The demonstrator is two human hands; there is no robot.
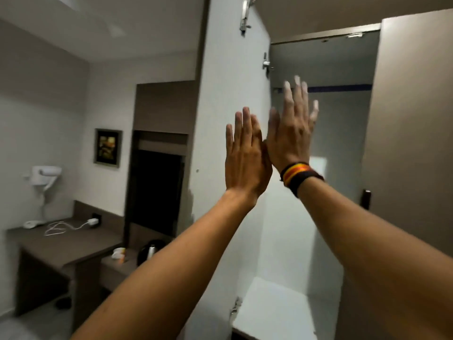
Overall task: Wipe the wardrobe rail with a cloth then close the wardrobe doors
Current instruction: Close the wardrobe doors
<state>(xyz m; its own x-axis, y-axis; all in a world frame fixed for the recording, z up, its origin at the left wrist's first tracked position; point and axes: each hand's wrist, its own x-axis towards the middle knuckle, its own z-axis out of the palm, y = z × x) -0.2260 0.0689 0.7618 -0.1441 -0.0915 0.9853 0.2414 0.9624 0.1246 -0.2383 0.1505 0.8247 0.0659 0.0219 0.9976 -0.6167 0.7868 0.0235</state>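
Both hands are raised flat with fingers spread and nothing held: the left hand (247, 155) at the centre of the frame, the right hand (293, 133) just beside it toward 2 o'clock, their thumb edges touching. A striped wristband (300, 176) circles the right wrist. Behind the hands stands the open wardrobe; its white left door (228, 94) swings outward with hinges (266, 63) along its edge, and the brown right door (414, 143) hangs at 3 o'clock. A dark blue strip (343, 88) crosses the interior near 1 o'clock; whether it is the rail or a cloth cannot be told. At 9 o'clock a wall-mounted hair dryer (45, 176) sits above a brown desk (68, 246) carrying a white cable (63, 228); a black kettle (150, 250) rests lower, toward 7 o'clock.
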